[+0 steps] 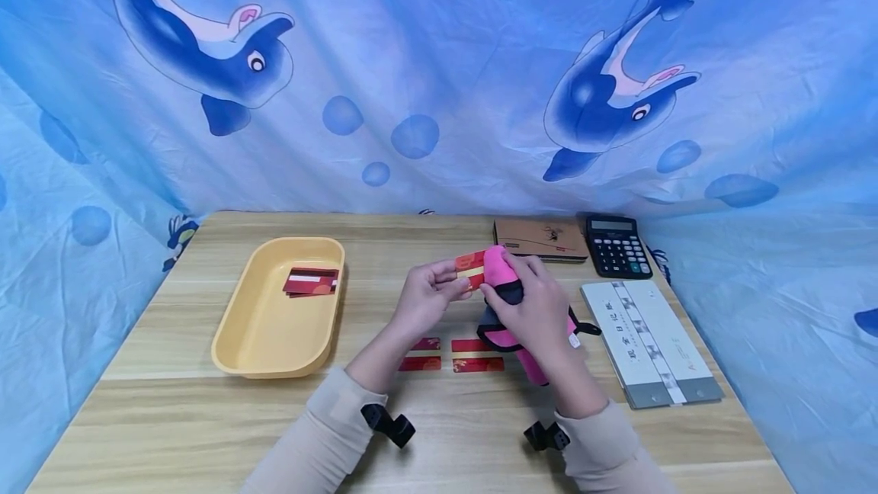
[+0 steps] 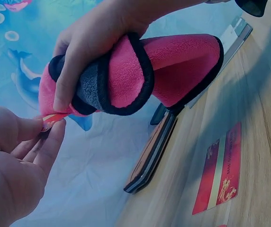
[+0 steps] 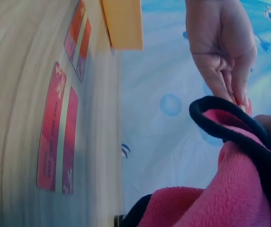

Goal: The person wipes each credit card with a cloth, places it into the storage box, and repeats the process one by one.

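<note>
My left hand (image 1: 420, 303) pinches a red bank card (image 1: 469, 261) with a pale gold stripe, held up above the table. My right hand (image 1: 540, 315) grips a bunched pink and grey cleaning cloth (image 1: 498, 265) with black edging, pressed over the card's right end. In the left wrist view the cloth (image 2: 126, 85) hangs in folds from the right hand, and only a small bit of the card (image 2: 52, 120) shows at the fingertips. Below the hands, red striped cards (image 1: 478, 365) lie on the table in two groups, partly behind the left forearm.
A yellow tray (image 1: 229, 319) with several dark red cards (image 1: 311, 281) stands on the left. At the back right are a brown notebook (image 1: 540, 237) and a black calculator (image 1: 617, 246). A pale grey book (image 1: 650, 341) lies near the right edge. A blue dolphin-print curtain (image 1: 439, 59) hangs behind the table.
</note>
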The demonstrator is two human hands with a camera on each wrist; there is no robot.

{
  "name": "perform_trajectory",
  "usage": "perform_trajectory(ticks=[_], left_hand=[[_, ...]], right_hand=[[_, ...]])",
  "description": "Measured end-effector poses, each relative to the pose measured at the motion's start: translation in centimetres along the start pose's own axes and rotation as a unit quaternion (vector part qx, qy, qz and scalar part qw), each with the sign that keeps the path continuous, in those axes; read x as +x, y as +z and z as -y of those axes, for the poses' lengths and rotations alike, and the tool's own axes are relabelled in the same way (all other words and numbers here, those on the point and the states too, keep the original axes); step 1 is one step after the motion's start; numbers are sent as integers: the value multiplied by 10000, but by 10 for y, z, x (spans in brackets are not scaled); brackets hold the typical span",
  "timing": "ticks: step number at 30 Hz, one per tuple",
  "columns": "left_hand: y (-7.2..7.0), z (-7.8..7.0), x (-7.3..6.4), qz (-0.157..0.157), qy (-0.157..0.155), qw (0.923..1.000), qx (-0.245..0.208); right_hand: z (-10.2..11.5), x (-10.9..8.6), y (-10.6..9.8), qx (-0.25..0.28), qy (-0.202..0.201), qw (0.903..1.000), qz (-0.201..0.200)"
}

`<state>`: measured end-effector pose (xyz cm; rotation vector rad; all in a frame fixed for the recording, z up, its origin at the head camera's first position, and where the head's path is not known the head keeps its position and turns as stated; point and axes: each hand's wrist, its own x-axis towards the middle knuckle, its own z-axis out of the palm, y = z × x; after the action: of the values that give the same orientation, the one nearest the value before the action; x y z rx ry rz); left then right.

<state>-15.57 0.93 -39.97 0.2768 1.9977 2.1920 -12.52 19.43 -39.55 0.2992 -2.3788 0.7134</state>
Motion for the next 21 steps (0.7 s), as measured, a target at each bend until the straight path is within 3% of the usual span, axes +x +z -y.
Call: perform_trajectory(ticks=[10, 21], left_hand=[[1, 3, -3, 653, 579, 9945, 575], [1, 7, -6, 593, 659, 9931, 771]], right_hand=[[21, -4, 5, 354, -663, 9970, 205], [25, -13, 6, 478, -742, 9959, 181]])
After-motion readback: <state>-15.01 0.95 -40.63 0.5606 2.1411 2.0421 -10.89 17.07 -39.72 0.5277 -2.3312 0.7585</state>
